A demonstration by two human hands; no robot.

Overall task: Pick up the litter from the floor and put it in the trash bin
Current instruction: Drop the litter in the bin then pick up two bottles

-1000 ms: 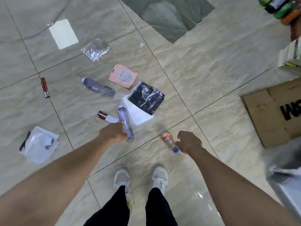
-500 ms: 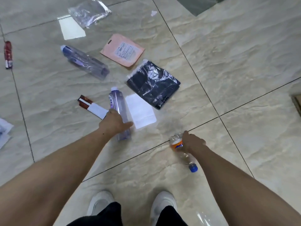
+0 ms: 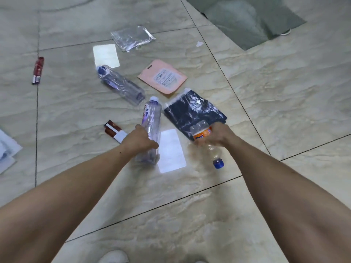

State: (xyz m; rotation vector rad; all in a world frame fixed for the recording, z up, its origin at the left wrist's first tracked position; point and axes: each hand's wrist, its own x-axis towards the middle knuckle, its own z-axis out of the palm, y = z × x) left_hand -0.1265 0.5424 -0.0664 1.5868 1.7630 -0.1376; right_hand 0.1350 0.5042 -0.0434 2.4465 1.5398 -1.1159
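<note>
My left hand (image 3: 139,139) is closed around a clear water bottle with a purple label (image 3: 151,118), its white cap pointing away from me. My right hand (image 3: 218,134) grips a small clear bottle with an orange label (image 3: 202,133); its blue cap (image 3: 218,164) points down toward me. More litter lies on the tiled floor: a second clear bottle (image 3: 121,85), a pink packet (image 3: 163,78), a black item in clear plastic (image 3: 193,111), a clear plastic bag (image 3: 133,37), a brown and white wrapper (image 3: 114,130) and a red wrapper (image 3: 38,70). No trash bin is in view.
Two white paper cards lie on the floor (image 3: 171,150) (image 3: 106,56). White papers (image 3: 7,150) sit at the left edge. A grey-green mat or bag (image 3: 247,19) lies at the top right. The toe of my white shoe (image 3: 114,257) shows at the bottom.
Both hands have closed on their bottles and raised them from the floor. The orange-label bottle now hangs cap-down in my right hand. The view has tilted up, showing more floor ahead.
</note>
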